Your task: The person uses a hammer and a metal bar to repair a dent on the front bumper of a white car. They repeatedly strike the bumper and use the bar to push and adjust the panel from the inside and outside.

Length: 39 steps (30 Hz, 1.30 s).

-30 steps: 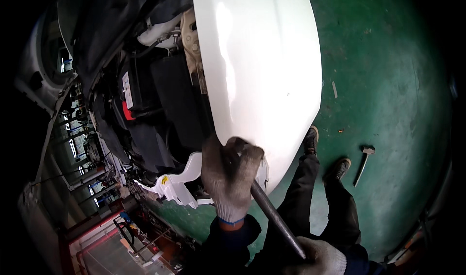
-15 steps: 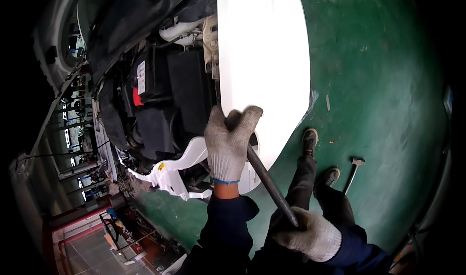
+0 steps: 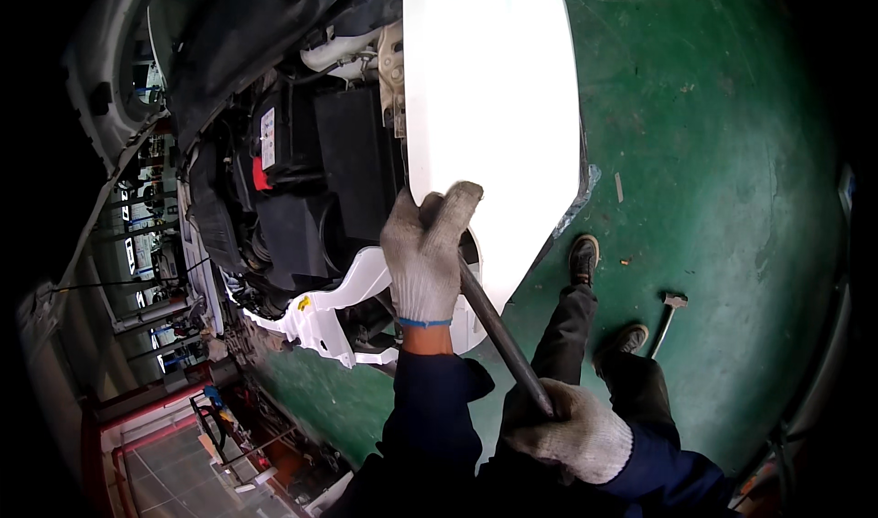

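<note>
One dark bar [image 3: 501,335] slants across the lower centre, likely heavy and stiff, best held by its end, where my right hand [image 3: 583,436] clasps it. My left hand [image 3: 422,257] is at the dentable-looking white fender [image 3: 494,88]; its grip I can't tell.

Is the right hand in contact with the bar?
Touching: the head view shows the right hand closed around the bar at its lower end.
</note>
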Each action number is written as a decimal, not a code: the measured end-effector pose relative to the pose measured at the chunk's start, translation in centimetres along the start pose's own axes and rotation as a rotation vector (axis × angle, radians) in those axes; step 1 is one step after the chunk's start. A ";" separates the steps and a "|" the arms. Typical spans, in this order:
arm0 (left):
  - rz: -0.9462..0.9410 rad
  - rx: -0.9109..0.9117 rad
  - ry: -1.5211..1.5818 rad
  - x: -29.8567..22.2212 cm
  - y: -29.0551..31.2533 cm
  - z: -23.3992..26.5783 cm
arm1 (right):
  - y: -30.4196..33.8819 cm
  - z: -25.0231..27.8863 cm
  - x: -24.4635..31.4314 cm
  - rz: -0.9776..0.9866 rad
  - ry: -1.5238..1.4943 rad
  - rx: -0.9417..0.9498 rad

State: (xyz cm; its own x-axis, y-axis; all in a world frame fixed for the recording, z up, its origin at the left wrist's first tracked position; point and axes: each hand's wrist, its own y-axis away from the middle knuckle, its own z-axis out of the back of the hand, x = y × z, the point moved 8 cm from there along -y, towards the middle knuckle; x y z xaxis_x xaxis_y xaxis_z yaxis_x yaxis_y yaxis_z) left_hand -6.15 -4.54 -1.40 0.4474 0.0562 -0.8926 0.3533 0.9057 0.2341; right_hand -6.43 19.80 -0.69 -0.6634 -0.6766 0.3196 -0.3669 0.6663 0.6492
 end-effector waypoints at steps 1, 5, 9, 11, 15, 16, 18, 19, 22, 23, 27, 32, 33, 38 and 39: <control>-0.005 0.001 0.006 0.0 0.1 0.0 | 0.0 -0.2 0.0 0.012 -0.043 0.024; -0.027 0.002 0.101 -0.1 0.2 -0.1 | 0.1 -0.6 -0.8 -0.020 -0.103 0.038; 0.021 -0.010 -0.080 -0.5 0.1 0.1 | 0.0 -0.5 -0.6 -0.049 -0.156 0.029; 0.081 -0.005 -0.077 -0.4 0.3 0.0 | -0.1 -0.5 -0.1 -0.055 -0.167 0.046; 0.101 -0.006 0.006 -0.7 0.3 -0.4 | 0.3 0.3 0.0 -0.115 -0.080 0.014; 0.098 -0.019 -0.040 -0.8 0.3 -0.2 | 0.1 0.4 0.2 -0.087 -0.074 0.035; 0.127 0.000 -0.133 -0.7 0.3 -0.2 | -0.2 0.5 0.2 -0.034 -0.060 0.079; 0.089 0.004 -0.136 -1.0 0.1 -0.1 | -0.4 0.5 -0.1 -0.045 -0.080 0.114; 0.026 0.013 -0.173 -1.6 -0.1 0.0 | -1.4 0.7 -0.8 -0.018 -0.104 0.165; 0.008 0.014 -0.195 -1.8 -0.1 0.1 | -1.6 0.6 -0.6 0.017 -0.176 0.188; -0.073 0.027 -0.215 -2.4 0.0 -0.1 | -2.0 0.9 -1.4 -0.012 -0.218 0.209; -0.084 0.009 -0.220 -2.2 0.3 -0.2 | -2.4 0.7 -2.5 -0.081 -0.248 0.228; -0.086 0.008 -0.237 -2.2 0.2 -0.1 | -2.5 0.7 -2.2 -0.040 -0.285 0.239; -0.128 0.008 -0.308 -2.6 0.0 0.0 | -2.9 0.9 -2.1 0.013 -0.264 0.249; -0.114 0.028 -0.302 -2.5 0.0 0.0 | -2.9 0.8 -2.1 0.018 -0.257 0.253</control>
State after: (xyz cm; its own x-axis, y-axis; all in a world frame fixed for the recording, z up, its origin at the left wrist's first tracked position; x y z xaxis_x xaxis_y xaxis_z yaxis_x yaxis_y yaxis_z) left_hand -7.33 -4.70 0.80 0.6257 -0.1758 -0.7600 0.4355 0.8871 0.1533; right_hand -4.54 19.57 -3.81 -0.8014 -0.5851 0.1246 -0.4826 0.7554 0.4433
